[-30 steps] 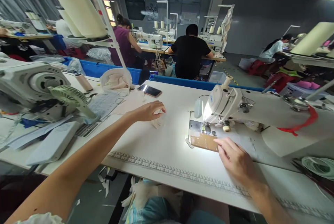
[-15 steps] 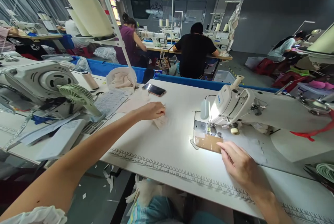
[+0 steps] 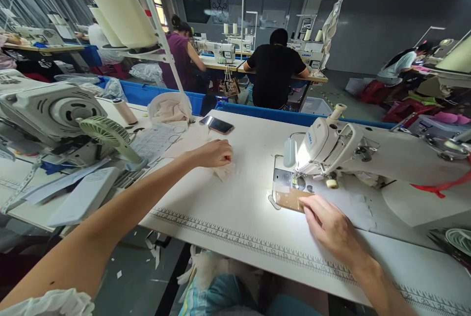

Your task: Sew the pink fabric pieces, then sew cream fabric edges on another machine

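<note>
Along the near edge of the white surface (image 3: 253,203) runs a printed ruler strip (image 3: 221,233). Just beyond it, at the right, the right hand (image 3: 327,220) has its thumb and fingers drawn close together, fingertips on the brown plate (image 3: 289,198) in front of the needle area of the sewing machine (image 3: 327,144); whether they pinch anything I cannot tell. Farther left, the left hand (image 3: 215,153) is curled inward, just beside a pale fabric scrap (image 3: 224,173) lying flat; whether it grips that cloth cannot be told. Behind this hand lies a dark phone (image 3: 217,124), with a white tub (image 3: 151,105) of pale cloth to its left. Past a blue trough (image 3: 265,114), a person in a black shirt (image 3: 274,73) sits facing away
</note>
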The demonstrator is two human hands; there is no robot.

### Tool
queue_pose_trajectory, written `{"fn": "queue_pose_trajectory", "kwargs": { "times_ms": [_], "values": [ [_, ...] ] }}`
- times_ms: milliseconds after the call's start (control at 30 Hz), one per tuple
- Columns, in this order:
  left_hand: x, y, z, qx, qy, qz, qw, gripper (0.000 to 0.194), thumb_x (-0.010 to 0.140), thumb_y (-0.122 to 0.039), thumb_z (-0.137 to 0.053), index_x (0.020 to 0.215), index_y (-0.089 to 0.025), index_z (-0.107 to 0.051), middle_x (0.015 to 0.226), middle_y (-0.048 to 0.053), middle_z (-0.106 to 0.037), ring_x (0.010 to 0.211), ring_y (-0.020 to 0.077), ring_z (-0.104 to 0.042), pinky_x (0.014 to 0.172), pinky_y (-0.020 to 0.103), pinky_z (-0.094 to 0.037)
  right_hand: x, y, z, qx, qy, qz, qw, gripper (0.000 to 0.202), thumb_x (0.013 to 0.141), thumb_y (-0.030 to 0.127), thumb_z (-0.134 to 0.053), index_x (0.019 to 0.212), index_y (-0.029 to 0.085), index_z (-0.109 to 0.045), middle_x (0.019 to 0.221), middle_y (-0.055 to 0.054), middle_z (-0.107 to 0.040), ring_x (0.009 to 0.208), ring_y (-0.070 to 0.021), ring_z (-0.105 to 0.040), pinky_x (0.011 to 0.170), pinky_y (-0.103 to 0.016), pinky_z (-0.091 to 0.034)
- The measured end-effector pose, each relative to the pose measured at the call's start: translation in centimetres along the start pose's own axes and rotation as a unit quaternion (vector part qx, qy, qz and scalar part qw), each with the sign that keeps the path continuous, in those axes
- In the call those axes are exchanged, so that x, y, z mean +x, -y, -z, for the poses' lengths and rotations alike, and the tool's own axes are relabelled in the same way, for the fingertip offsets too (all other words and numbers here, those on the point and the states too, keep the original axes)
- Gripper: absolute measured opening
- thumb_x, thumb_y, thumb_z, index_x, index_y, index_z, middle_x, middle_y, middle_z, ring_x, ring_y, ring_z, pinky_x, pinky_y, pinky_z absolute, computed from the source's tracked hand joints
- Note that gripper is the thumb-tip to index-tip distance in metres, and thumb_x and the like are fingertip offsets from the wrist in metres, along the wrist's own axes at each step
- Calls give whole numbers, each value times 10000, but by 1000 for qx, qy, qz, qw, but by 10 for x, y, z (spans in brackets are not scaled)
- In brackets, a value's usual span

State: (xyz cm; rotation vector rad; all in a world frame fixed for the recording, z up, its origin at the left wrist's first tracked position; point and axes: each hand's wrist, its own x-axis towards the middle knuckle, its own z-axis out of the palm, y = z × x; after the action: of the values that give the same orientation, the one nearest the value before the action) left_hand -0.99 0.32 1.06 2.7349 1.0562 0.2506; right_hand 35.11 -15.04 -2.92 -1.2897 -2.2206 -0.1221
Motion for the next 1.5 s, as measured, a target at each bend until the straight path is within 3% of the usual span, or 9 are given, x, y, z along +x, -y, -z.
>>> {"fn": "queue_pose_trajectory", "kwargs": {
  "times_ms": [200, 333, 433, 567, 700, 800, 1000, 1300, 1500],
  "values": [
    [-6, 2, -4, -9, -76, 17, 997, 172, 857, -288, -452, 788, -206, -587, 812, 37, -686, 764, 171, -597, 833, 307, -464, -1, -3, 0, 34, 40, -11, 999, 249, 992, 239, -411, 1034, 284, -652, 901, -55, -701, 764, -226, -664, 688, -386, -544],
    [-3, -12, -4, -92, -126, 8, 988, 136, 835, -307, -443, 858, -200, -525, 823, 37, -665, 724, 153, -594, 651, 248, -460, 5, -6, -2, -13, 61, 23, 998, 326, 1015, 266, -375, 1178, 228, -655, 962, -78, -684, 774, -213, -640, 701, -367, -528],
    [9, -38, -5, -145, -61, 5, 988, 85, 769, -250, -476, 835, -205, -505, 696, -10, -600, 595, 121, -515, 541, 224, -394, 12, -7, -6, -62, 87, 55, 993, 380, 1029, 287, -361, 1281, 207, -633, 961, -79, -650, 726, -187, -591, 663, -329, -488],
    [35, -80, -10, -208, 66, -21, 976, 38, 715, -214, -508, 750, -204, -518, 616, -32, -544, 553, 109, -457, 527, 237, -341, 18, -6, -12, -104, 96, 78, 987, 352, 1028, 321, -376, 1170, 236, -686, 935, -66, -618, 680, -172, -505, 626, -302, -407],
    [61, -109, -29, -310, 96, -11, 946, 45, 732, -232, -506, 718, -201, -536, 636, -17, -611, 560, 117, -493, 544, 246, -357, 14, -3, -15, -98, 90, 71, 989, 319, 1026, 316, -398, 1089, 224, -697, 905, -56, -595, 664, -173, -440, 636, -308, -370],
    [75, -118, -50, -356, 79, 11, 931, 59, 735, -235, -529, 711, -198, -567, 614, -18, -627, 563, 124, -521, 557, 244, -389, 9, -1, -16, -93, 77, 65, 991, 297, 1018, 293, -419, 1005, 206, -703, 886, -54, -583, 676, -177, -421, 650, -314, -354],
    [83, -123, -75, -330, 43, 92, 939, 81, 742, -212, -549, 684, -176, -594, 705, 1, -663, 666, 144, -587, 610, 242, -421, 7, 0, -19, -88, 67, 50, 993, 263, 1005, 271, -449, 1055, 202, -698, 892, -50, -570, 667, -173, -387, 632, -316, -321],
    [79, -134, -76, -227, 31, 168, 959, 99, 826, -240, -590, 747, -189, -619, 807, -2, -691, 727, 165, -599, 642, 273, -386, 3, 0, -18, -80, 54, 44, 994, 257, 997, 230, -467, 1125, 188, -686, 902, -54, -585, 695, -179, -422, 654, -318, -349],
    [77, -139, -77, -194, 21, 188, 963, 112, 853, -244, -587, 754, -201, -615, 820, -14, -700, 760, 174, -613, 654, 278, -377, 2, -3, -12, -49, 48, 17, 997, 283, 1013, 192, -427, 1011, 156, -708, 842, -46, -603, 692, -180, -450, 685, -335, -373]
  ]
}}
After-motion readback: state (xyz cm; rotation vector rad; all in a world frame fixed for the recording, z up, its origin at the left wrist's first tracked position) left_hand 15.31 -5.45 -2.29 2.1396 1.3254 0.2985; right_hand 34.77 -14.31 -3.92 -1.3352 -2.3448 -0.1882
